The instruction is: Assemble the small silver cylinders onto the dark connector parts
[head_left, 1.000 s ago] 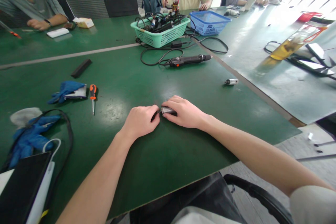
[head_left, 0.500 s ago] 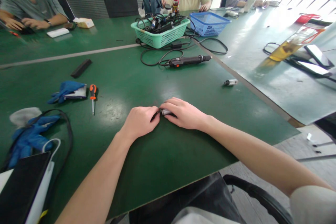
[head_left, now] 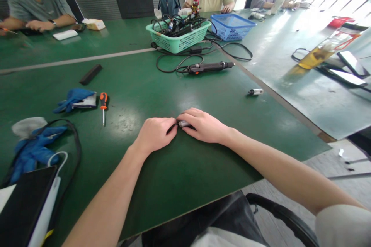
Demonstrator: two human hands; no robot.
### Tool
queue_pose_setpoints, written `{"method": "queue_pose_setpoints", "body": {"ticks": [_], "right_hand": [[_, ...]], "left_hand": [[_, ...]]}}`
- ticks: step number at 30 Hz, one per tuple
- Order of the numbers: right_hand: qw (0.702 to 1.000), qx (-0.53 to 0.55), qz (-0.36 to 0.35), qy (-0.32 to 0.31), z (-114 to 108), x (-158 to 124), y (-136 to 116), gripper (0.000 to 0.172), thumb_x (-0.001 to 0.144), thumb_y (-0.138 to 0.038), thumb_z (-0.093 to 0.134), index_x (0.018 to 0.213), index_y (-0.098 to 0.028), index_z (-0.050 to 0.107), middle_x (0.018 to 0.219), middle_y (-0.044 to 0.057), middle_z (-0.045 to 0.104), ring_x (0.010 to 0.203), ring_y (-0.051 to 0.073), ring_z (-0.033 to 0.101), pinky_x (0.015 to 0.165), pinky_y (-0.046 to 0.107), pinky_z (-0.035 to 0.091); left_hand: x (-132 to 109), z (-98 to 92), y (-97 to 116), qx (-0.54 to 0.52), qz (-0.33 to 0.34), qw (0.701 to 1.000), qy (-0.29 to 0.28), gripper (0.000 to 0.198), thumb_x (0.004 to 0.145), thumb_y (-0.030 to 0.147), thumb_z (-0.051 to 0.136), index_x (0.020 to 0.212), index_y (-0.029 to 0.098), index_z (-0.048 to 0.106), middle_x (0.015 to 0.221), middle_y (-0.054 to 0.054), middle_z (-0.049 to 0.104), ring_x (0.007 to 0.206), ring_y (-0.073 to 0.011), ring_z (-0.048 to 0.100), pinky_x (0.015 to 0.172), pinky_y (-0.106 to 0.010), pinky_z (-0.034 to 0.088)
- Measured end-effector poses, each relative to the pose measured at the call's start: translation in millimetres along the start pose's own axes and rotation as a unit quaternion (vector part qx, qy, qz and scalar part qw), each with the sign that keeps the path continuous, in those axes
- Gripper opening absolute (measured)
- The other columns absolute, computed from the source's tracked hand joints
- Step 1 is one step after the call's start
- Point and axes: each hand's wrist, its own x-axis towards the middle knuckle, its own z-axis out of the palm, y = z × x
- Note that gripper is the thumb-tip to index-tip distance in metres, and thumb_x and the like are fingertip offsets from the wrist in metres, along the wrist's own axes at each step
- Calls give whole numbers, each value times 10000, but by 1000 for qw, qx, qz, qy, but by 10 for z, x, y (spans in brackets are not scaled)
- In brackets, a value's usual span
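Note:
In the middle of the green table, my two hands meet over a small silver and black cylinder [head_left: 183, 124]. My right hand [head_left: 199, 123] is closed around its silver part, the palm covering the far end. My left hand [head_left: 156, 133] pinches a dark piece [head_left: 172, 127] at the cylinder's left end; whether the two pieces are joined cannot be made out. To the right lies a similar silver cylinder [head_left: 255, 92] with a dark tip. Beyond my hands rests a black electric screwdriver [head_left: 207, 68] with its cord. An orange-handled screwdriver [head_left: 103, 102] lies to the left.
A green basket [head_left: 185, 42] full of tools and cables stands beside a blue basket [head_left: 232, 31]. Blue gloves [head_left: 75, 99], a dark bar [head_left: 91, 74] and a tablet-like device [head_left: 29, 200] lie left. A bottle [head_left: 315, 56] lies right. Several people sit across the table.
My hands keep the same grip in the same place. The person at far left has moved a hand to the left; the view has shifted slightly.

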Motion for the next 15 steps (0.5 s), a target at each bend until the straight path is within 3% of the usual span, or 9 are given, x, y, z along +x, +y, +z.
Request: {"method": "queue_pose_setpoints", "body": {"ticks": [5,11,15], "right_hand": [[998,-46,-23,-18,-34,7,-11,338,988,-212,479,1319,-171,538,1199,143,623,1094,264,578,953,431,496],[983,-163,-71,-43,-118,49,-16,317,1036,-206,385,1278,-222,590,1252,127,618,1109,249,567,950,411,459],[970,-219,-72,-72,-275,148,237,319,1004,-162,445,1280,-218,595,1261,123,632,1150,256,553,968,399,426]], "left_hand": [[3,10,0,17,-16,1000,1,295,999,353,415,910,209,657,861,-45,734,747,-195,672,624,-302,410],[23,-4,0,17,-93,996,1,315,991,459,449,994,214,648,851,-41,739,722,-202,681,578,-289,381],[27,-25,9,10,-99,995,-14,353,985,503,457,1069,221,651,910,-42,753,763,-213,695,619,-292,419]]}}
